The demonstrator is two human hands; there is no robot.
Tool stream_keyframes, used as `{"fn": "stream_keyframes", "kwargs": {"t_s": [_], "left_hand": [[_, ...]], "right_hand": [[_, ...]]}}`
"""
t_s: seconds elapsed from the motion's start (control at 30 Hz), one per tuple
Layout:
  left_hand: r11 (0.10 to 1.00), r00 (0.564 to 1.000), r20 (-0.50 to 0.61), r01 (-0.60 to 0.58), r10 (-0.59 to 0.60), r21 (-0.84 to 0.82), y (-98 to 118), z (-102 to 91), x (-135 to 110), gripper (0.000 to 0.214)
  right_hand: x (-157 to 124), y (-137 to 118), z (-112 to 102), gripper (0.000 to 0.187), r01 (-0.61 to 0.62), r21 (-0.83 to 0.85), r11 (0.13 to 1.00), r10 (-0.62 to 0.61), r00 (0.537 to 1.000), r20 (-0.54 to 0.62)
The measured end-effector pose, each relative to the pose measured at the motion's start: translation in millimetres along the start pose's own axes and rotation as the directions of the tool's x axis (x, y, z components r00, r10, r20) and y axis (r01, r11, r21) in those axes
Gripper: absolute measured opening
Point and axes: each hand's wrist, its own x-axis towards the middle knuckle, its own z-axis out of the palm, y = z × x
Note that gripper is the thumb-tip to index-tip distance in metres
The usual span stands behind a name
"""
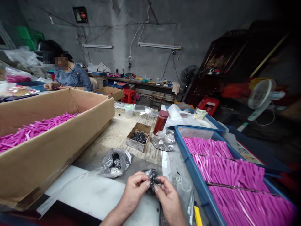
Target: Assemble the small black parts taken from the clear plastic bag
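Observation:
My left hand (136,189) and my right hand (168,196) meet in front of me at the edge of the white board (103,191). Both have thumb and fingers pinched on a dark, shiny plastic bag (150,172) that bunches up between them. What the bag holds is hidden. Left of my hands lies a clear plastic bag (114,163) with black pieces in it. Farther off stands a small cardboard box (138,146) of small black parts. Beside my right hand are a loop of white cord (183,185), a metal tool (190,202) and a yellow-handled tool (198,215).
A large cardboard box (70,147) of pink strips walls off the left. On the right, a blue crate (199,188) holds rows of pink strips (235,171). A red jar (161,122) and a small tub (129,111) stand behind. Another person (72,77) sits at far left.

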Motion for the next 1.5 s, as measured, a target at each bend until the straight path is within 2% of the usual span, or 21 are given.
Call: {"fn": "stream_keyframes", "kwargs": {"t_s": [0.27, 0.57, 0.97, 1.33, 1.5], "left_hand": [[1.0, 1.0, 0.011, -0.009, 0.009, -0.016, 4.4, 1.3, -1.8, 0.013], [0.998, 0.998, 0.032, -0.05, 0.049, 0.048, 6.3, 1.3, -3.8, 0.013], [0.945, 0.975, 0.071, -0.221, 0.21, 0.241, 9.4, -0.6, -8.3, 0.015], [0.936, 0.969, 0.047, -0.248, 0.244, 0.249, 4.0, 1.7, -12.4, 0.015], [0.936, 0.966, 0.028, -0.256, 0.257, 0.242, 2.7, 2.6, -13.1, 0.013]], "right_hand": [[-1.3, -1.7, 1.7, 0.017, -0.011, 0.031, 0.999, 0.011, 1.0, 0.006], [-0.8, -3.5, 1.6, 0.018, -0.033, 0.053, 0.998, 0.032, 0.999, 0.018], [-0.4, 0.2, -0.3, 0.018, -0.078, 0.15, 0.986, 0.067, 0.995, 0.079], [-2.9, -0.5, -1.5, 0.02, -0.131, 0.211, 0.969, 0.103, 0.985, 0.138], [-1.9, 0.9, -1.9, 0.021, -0.136, 0.202, 0.97, 0.112, 0.986, 0.126]]}}
